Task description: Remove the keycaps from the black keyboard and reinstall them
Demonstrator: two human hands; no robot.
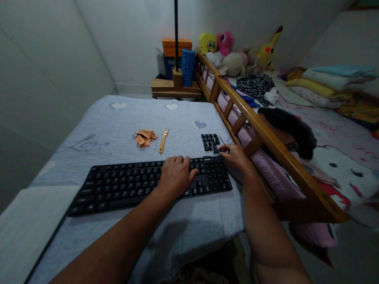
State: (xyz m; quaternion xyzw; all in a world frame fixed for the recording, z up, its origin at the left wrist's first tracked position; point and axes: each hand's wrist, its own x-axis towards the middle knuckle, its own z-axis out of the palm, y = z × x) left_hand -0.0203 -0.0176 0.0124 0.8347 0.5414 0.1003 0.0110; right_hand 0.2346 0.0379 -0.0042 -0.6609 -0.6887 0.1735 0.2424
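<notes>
- Dim overall, with a cool bluish cast; the back wall (133,39) is fairly bright, the left wall (35,79) greyer and darker.
- Light is soft and diffuse; its source is hard to place.
- A broad, soft-edged shadow lies on the pale cloth (89,118) between the forearms, deepening to near black at the bottom.
- Faint glare streaks the varnished wooden rail (245,106).
- The dark keyboard (127,181) shows little detail; its key markings are mostly too small to read.
- Wide-angle distortion stretches the edges; bedding (359,169) at far right looks smeared.
</notes>
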